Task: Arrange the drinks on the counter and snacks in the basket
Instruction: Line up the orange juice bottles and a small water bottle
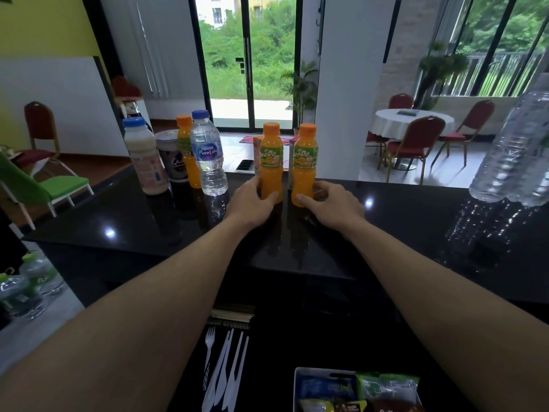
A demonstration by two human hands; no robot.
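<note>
While both hands are busy with the drinks, two juice bottles stand upright at mid-table, side by side, near but not touching. The left hand (252, 202) wraps the left juice bottle (271, 162) low on its body. The right hand (329, 203) grasps the right juice bottle (304, 166) near its base, thumb in front.

Step in hand, by my reading: lining up drinks on the table (401, 221). The next move likely calls for shifting the pair toward the group at left. That needs care, since the bases are narrow and the top is slick.

- **Juice bottles:** waisted moulded plastic, orange caps, green labels.
- **Left group:** a ribbed clear water bottle (208, 153) with a blue cap, a third juice bottle (185, 144) behind it, a dark lidded cup (172, 157) and an opaque milky bottle (144, 159).
- **Far right:** large clear bottles (511, 150), crinkled.
- **Table top:** black, polished, mirror-like.
- **Below, nearer me:** a white rectangular basket (297, 379) holding glossy snack packets (386, 385), with white plastic cutlery (225, 361) to its left.
</note>
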